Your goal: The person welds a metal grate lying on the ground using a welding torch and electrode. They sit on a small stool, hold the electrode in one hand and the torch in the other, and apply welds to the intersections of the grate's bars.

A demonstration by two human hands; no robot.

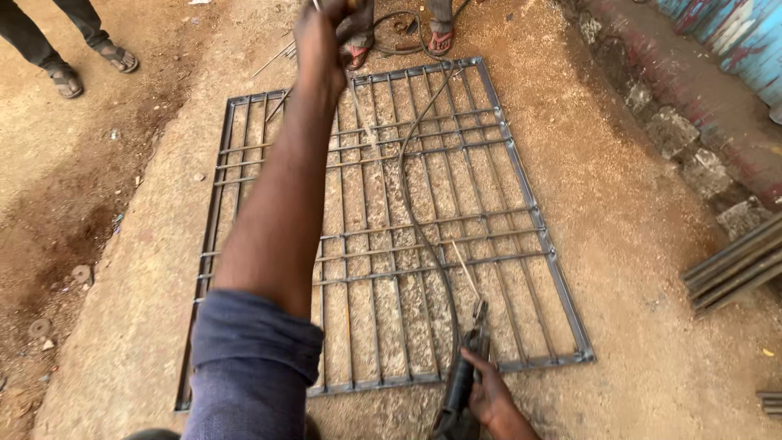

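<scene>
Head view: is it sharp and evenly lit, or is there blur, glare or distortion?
Head view: soft, even daylight, no glare or hard shadows; the grille is sharp, its bars bow slightly toward the edges; the raised left hand is cut by the top edge and a little soft; the right hand and electrode holder are clear.

Steel grille (456, 204) lay flat on the sandy ground. Right hand (489, 395) gripped the electrode holder (464, 375) at the grille's near edge, rod (466, 273) angled over the bars, black cable (415, 195) running up across the grille. Left hand (322, 37) was stretched to the grille's far edge, fist closed on thin rods (281, 55). Sandalled feet (90, 65) stood beyond the grille's far-left corner; steel bars (733, 265) were stacked right of it.
</scene>
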